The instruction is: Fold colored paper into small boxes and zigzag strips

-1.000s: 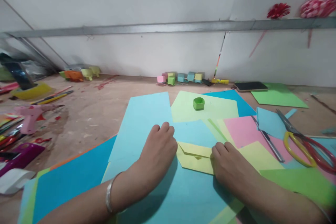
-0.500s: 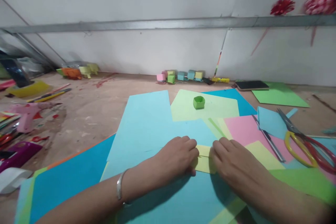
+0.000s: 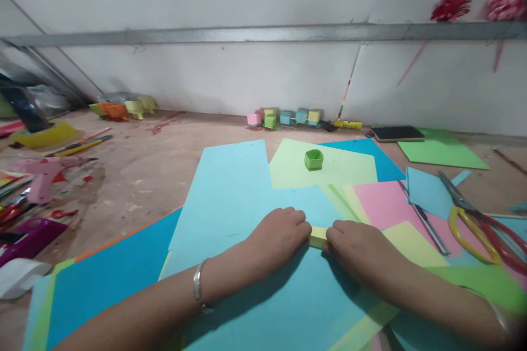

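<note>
A narrow folded strip of yellow paper [image 3: 318, 237] lies between my two hands, over a light blue sheet [image 3: 263, 307]. My left hand [image 3: 282, 236] grips its left end with curled fingers. At the right end, my right hand [image 3: 354, 244] is closed on the same strip. Only the middle of the strip shows; its ends are hidden under my fingers. Beyond my hands a small green paper ring [image 3: 314, 159], open at the top, stands on a pale green sheet [image 3: 284, 167].
Scissors [image 3: 473, 225] and a craft knife [image 3: 428, 225] lie on coloured sheets at the right. A pink glue gun [image 3: 41, 175] and purple tool [image 3: 31, 238] are at the left. Small paper cubes [image 3: 286, 117] line the wall, near a phone [image 3: 397, 134].
The yellow paper, wider before with a crease across it, is now folded into a narrower strip. My hands have drawn slightly closer together, and the view has shifted a little.
</note>
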Demonstrator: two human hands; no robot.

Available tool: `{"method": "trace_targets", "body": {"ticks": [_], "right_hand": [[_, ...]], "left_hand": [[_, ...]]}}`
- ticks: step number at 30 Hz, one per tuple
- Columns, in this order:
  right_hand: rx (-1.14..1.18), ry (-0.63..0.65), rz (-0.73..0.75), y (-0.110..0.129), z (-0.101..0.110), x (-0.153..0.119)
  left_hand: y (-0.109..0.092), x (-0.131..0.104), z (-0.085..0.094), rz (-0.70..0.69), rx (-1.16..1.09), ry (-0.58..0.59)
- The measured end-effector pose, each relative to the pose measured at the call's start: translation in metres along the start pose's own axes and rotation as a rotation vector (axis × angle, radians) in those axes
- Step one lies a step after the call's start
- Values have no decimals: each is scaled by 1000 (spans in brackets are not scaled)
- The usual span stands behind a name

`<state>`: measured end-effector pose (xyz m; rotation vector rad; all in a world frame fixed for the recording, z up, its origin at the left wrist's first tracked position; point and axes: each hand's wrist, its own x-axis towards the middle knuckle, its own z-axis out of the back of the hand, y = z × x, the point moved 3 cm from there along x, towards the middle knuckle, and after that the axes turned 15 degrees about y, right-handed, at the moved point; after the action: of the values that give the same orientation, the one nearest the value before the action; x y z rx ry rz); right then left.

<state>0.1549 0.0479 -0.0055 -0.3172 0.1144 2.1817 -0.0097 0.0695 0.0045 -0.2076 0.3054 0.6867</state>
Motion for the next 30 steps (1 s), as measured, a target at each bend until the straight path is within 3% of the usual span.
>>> {"method": "trace_targets", "body": {"ticks": [6,10,18,25,30], "right_hand": [[64,178,-144,0,11,8],[91,252,-236,-3,17,10],[123,334,-271,-14,16,10],[214,380,-201,-30,18,7],[187,303,-12,-28,23,-8]], "left_hand": [[7,2,-6,91,-210,2],[7,3,-5,175,-217,-7],[15,-7,15,367,-175,140],[36,-12,16,366,-238,195],[41,-11,19,364,-345,193]]}}
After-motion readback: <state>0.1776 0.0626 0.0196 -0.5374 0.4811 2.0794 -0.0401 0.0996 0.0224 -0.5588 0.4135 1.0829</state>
